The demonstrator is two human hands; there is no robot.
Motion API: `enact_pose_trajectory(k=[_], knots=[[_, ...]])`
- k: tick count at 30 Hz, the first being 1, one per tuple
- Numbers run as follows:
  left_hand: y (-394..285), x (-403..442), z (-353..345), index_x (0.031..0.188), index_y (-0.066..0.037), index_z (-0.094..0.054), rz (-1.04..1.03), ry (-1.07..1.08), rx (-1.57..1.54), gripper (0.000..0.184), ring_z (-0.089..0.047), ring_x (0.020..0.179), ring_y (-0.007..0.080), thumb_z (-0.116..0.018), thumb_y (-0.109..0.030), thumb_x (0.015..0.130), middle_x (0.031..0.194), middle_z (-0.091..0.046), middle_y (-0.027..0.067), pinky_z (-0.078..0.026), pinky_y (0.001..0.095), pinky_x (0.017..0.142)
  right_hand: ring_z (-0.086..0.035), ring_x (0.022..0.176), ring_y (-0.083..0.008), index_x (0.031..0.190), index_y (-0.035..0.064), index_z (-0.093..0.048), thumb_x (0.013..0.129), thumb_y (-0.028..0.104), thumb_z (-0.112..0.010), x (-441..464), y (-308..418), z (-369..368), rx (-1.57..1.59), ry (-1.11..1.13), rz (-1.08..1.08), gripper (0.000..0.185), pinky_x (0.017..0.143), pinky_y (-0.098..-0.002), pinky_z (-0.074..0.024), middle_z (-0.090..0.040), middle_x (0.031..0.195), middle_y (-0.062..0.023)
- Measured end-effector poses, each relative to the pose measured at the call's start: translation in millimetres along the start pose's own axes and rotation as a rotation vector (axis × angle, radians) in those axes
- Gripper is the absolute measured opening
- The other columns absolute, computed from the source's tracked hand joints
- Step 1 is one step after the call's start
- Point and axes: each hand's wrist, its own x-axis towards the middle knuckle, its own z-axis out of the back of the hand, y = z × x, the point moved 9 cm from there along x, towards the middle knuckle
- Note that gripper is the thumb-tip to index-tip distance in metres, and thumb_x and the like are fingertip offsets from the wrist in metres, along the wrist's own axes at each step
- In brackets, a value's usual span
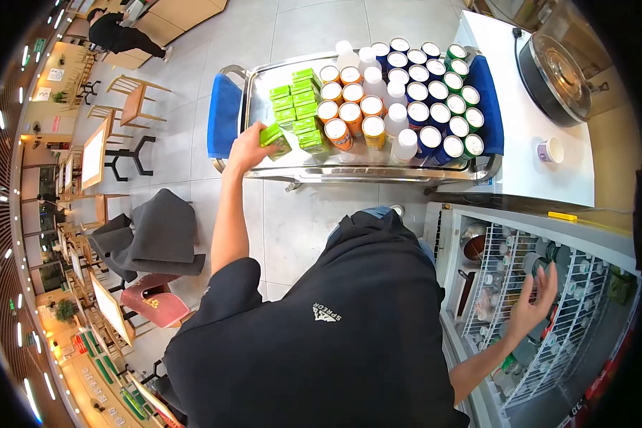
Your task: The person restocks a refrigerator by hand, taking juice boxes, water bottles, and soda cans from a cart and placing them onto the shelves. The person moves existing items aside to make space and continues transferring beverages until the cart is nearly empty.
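Clearly, the left hand (247,148) grips a green carton (271,134), right hand (535,305) well apart.

Small green carton (271,134) held slightly tilted, beside grouped green cartons (306,110)

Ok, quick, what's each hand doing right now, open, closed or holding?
Left hand: closed on a green carton at the cart's edge.
Right hand: open, fingers parted, no visible grip, at the fridge.
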Motion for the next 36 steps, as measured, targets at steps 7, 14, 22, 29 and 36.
enact_pose_trajectory(k=[7,14,22,29,36], knots=[[47.1,40.7,-78.4,0.117,-0.008,-0.048,-0.046,-0.169,0.055,0.054,-0.059,0.095,0.0446,-0.078,-0.021,0.074,0.113,-0.052,0.0230,-0.051,0.0507,0.078,-0.059,0.112,-0.0231,0.137,0.0027,-0.048,0.093,0.005,-0.060,-2.4,-33.2,59.4,-0.151,-0.068,-0.027,0.045,0.094,-0.0358,-0.0470,-0.049,0.135,-0.0142],[88.9,50.9,-121.7,0.121,-0.001,-0.050,0.059,-0.300,-0.179,0.058,-0.054,0.106,0.0389,-0.076,-0.009,0.070,0.118,-0.051,0.0227,-0.043,0.0449,0.094,-0.058,0.113,-0.0219,0.137,0.0043,-0.048,0.093,0.008,-0.062,0.4,-74.9,119.5,-0.058,-0.144,-0.248,0.047,0.093,-0.0340,-0.0476,-0.053,0.134,-0.0130],[46.8,20.0,-60.1,0.134,0.005,-0.045,0.093,-0.617,-0.302,0.062,-0.056,0.113,0.0313,-0.070,-0.018,0.082,0.127,-0.056,0.0210,-0.045,0.0384,0.097,-0.052,0.124,-0.0331,0.134,0.0002,-0.050,0.089,0.035,-0.065,89.9,-163.6,253.3,-0.392,-0.440,-0.208,0.059,0.103,-0.0375,-0.0408,-0.054,0.134,-0.0209],[-132.4,-15.7,-19.8,0.107,-0.003,-0.067,-0.258,-0.628,-0.193,0.021,-0.064,0.093,0.0217,-0.064,-0.006,0.087,0.109,-0.066,0.0113,-0.050,0.0294,0.061,-0.052,0.121,-0.0425,0.135,0.0009,-0.047,0.088,0.051,-0.057,192.0,-299.7,295.0,-1.054,-0.233,-0.145,0.069,0.100,-0.0452,-0.0420,-0.053,0.131,-0.0273],[-235.9,-40.3,-30.2,0.100,-0.004,-0.068,-0.411,-0.454,-0.454,0.014,-0.063,0.085,0.0169,-0.066,-0.005,0.086,0.108,-0.067,0.0101,-0.048,0.0254,0.059,-0.055,0.115,-0.0432,0.134,0.0027,-0.048,0.085,0.055,-0.060,194.5,-287.2,286.1,-1.020,-0.370,-0.085,0.073,0.096,-0.0467,-0.0441,-0.056,0.128,-0.0252]])
